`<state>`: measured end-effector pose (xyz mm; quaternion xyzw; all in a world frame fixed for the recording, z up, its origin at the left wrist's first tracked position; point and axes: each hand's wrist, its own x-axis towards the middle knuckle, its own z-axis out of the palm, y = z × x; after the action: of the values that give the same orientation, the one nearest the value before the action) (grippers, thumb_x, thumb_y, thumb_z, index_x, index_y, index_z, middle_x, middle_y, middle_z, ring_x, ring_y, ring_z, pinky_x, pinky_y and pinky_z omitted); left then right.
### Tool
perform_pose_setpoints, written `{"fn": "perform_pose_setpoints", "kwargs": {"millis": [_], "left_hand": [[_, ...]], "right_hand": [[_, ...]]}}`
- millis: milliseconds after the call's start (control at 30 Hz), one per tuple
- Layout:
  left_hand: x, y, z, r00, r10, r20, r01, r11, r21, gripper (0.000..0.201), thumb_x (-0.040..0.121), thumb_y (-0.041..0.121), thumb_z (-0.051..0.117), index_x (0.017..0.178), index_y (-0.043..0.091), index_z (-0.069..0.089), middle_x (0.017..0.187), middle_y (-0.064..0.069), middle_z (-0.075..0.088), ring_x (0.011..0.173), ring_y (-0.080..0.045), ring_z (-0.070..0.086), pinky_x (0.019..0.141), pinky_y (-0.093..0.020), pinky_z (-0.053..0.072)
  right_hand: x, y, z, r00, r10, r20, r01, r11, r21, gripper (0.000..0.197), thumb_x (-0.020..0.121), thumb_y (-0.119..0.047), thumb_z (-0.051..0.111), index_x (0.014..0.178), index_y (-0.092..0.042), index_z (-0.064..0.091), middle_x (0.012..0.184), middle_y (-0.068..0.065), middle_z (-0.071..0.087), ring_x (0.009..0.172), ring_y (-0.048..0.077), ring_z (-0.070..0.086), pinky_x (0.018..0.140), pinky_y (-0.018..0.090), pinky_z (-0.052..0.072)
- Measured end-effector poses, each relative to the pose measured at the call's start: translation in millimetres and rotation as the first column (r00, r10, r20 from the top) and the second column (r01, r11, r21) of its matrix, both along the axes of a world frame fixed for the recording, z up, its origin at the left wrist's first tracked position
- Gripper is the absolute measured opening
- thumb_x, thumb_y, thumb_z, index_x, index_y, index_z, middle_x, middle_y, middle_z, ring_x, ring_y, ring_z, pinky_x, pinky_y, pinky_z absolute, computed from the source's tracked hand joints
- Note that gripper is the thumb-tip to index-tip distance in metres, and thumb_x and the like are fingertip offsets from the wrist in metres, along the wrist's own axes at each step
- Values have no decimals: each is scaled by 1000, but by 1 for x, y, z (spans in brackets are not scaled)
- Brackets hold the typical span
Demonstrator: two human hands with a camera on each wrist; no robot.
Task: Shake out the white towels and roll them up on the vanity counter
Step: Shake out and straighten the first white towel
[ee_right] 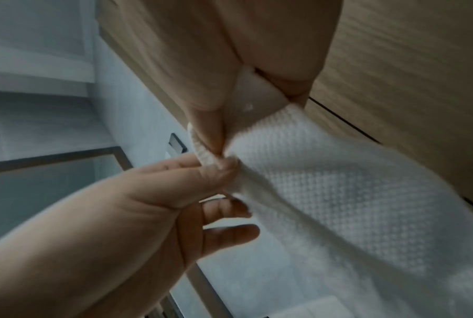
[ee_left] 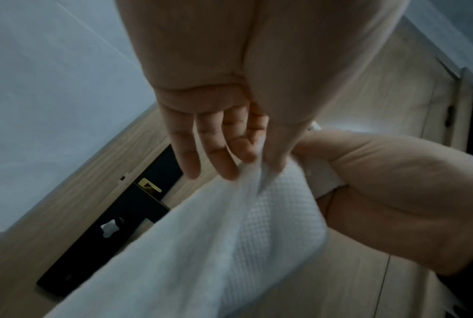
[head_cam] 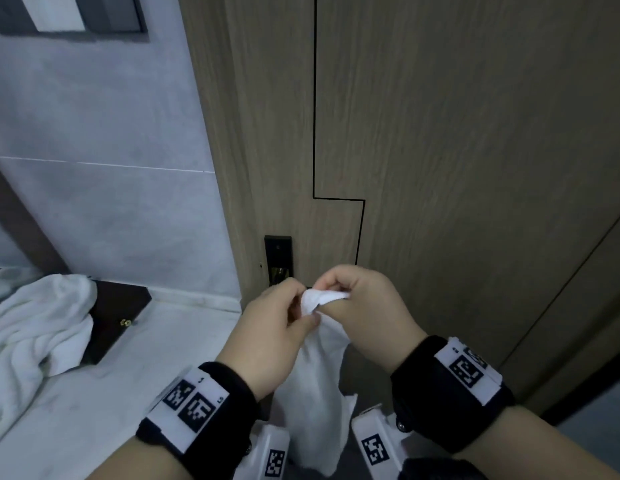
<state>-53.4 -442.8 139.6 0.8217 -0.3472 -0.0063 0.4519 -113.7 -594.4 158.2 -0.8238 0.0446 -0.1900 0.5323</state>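
A small white waffle-weave towel (head_cam: pixel 317 393) hangs in the air in front of a wooden door, held by its top edge. My left hand (head_cam: pixel 284 317) pinches that edge between thumb and forefinger, and my right hand (head_cam: pixel 357 299) grips it close beside, the two hands almost touching. In the left wrist view the towel (ee_left: pixel 230 236) drapes down from my fingertips (ee_left: pixel 227 172). The right wrist view shows the towel (ee_right: pixel 325 193) bunched under my right hand's thumb (ee_right: pixel 210 133). A second white towel (head_cam: pixel 38 327) lies crumpled on the pale vanity counter (head_cam: pixel 128 393) at the left.
The wooden door (head_cam: pixel 440 133) with a black lock plate (head_cam: pixel 279 259) stands right behind the hands. A dark brown box (head_cam: pixel 118 317) with a brass knob sits on the counter, partly under the crumpled towel. Grey tiled wall (head_cam: pixel 93 168) rises at the left.
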Motion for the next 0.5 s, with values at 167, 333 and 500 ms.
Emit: {"fn": "perform_pose_setpoints", "kwargs": {"millis": [167,333,500], "left_hand": [[5,-1,3,992,-80,-99,70,993,-96,14,99,26,52,98,36,62,87,10,66,82,-5,62,72,-27,48],[2,-3,2,981,-126,-144,113,989,-97,15,101,35,47,96,36,61,83,6,65,78,-11,61,71,-35,48],[2,-2,3,989,-55,-137,40,994,-106,23,99,30,48,80,24,61,71,0,61,62,-8,55,57,-23,43]], "right_hand": [[-5,-5,2,999,-8,39,4,995,104,11,77,-27,78,76,-23,69,75,4,71,73,21,68,63,27,54],[-5,-5,-1,997,-66,38,64,997,45,20,70,-35,80,75,-24,64,76,-3,67,62,-1,57,53,12,44],[-9,-8,-10,999,-37,-30,41,989,143,24,73,-38,78,88,-28,63,87,-5,70,77,9,66,66,29,54]]}}
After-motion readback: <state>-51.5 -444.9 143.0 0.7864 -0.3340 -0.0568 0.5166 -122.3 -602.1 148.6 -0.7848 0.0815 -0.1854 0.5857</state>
